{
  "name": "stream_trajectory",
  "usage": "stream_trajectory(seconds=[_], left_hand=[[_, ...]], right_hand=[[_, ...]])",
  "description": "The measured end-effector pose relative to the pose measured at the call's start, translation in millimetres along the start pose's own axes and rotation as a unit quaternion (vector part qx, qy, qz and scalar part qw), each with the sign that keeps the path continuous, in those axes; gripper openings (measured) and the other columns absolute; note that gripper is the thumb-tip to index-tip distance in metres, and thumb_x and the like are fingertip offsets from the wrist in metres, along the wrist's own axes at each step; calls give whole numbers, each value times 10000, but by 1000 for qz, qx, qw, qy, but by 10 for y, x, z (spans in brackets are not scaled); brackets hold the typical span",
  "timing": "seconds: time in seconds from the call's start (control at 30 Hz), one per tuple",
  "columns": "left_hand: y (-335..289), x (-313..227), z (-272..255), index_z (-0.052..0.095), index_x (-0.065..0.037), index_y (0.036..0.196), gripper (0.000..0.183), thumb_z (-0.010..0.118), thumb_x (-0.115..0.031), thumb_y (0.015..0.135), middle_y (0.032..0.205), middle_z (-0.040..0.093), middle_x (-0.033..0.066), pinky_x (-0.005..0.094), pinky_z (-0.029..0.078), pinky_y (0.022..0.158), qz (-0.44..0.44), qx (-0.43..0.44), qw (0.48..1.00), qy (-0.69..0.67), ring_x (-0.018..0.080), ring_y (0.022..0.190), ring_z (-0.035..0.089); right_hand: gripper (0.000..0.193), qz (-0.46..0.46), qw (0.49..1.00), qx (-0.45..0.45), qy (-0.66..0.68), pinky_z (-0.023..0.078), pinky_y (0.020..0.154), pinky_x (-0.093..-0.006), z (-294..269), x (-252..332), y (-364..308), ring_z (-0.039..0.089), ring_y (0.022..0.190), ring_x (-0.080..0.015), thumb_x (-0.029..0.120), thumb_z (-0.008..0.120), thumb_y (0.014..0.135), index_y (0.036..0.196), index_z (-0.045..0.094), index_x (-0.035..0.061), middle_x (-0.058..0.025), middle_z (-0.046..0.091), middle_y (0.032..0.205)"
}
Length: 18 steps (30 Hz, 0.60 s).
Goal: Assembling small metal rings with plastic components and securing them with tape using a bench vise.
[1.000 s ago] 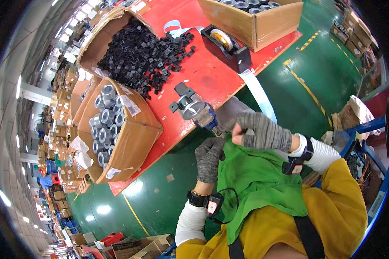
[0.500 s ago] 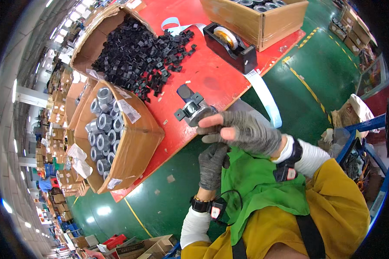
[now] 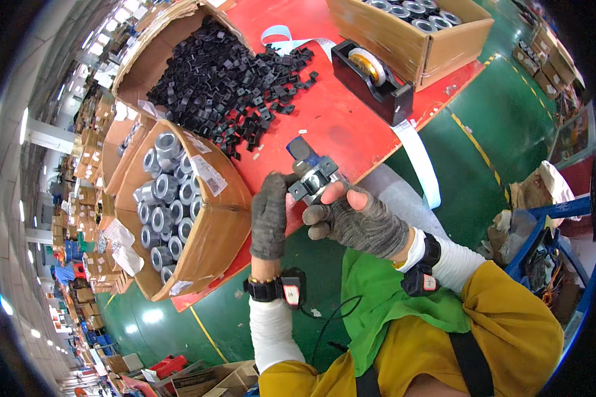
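Note:
My right hand (image 3: 367, 225), in a grey glove with bare fingertips, is closed around the near end of a shiny silver cylindrical part (image 3: 320, 178). Black square clips (image 3: 299, 191) sit on that part's sides. Beyond it, a dark blue-black piece with a rounded end (image 3: 300, 149) sticks out over the red table (image 3: 338, 135); whether it is joined to the part is unclear. My left hand (image 3: 269, 215), gloved in grey, is raised just left of the part. Its fingertips are near the left clip, and most of its fingers are hidden from view.
A carton of silver rings (image 3: 222, 221) stands at the left table edge. Behind it, many black clips (image 3: 212, 86) spill from a tipped carton (image 3: 129, 73). A black tape dispenser (image 3: 371, 83) with a hanging pale strip (image 3: 418, 165) stands near another carton (image 3: 444, 49).
My left hand has moved left and up, from below the right hand to beside the silver part. My right hand stays at the part. The view has shifted slightly.

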<state>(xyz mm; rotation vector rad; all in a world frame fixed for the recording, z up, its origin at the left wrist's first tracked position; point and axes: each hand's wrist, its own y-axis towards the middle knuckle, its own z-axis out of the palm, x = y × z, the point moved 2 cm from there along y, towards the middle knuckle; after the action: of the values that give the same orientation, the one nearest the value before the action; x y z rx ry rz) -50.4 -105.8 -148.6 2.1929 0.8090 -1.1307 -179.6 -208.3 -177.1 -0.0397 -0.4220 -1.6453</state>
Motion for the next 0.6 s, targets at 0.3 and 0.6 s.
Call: stream_trajectory(seconds=[0.3, 0.6], left_hand=[[291, 51, 117, 645, 15, 928, 200, 577, -151, 842, 864, 635, 40, 253, 455, 721, -101, 55, 964, -240, 119, 784, 572], [304, 59, -10, 632, 1, 1049, 265, 627, -100, 804, 937, 621, 20, 252, 431, 805, -109, 5, 948, -298, 104, 877, 545]], right_hand=[[411, 19, 998, -14, -59, 427, 946, -417, 66, 115, -161, 511, 1139, -256, 358, 604, 849, 1119, 559, 52, -134, 522, 1210], [285, 49, 927, -118, -353, 464, 707, -293, 149, 973, -316, 594, 795, -173, 314, 579, 863, 842, 589, 31, -117, 626, 934]])
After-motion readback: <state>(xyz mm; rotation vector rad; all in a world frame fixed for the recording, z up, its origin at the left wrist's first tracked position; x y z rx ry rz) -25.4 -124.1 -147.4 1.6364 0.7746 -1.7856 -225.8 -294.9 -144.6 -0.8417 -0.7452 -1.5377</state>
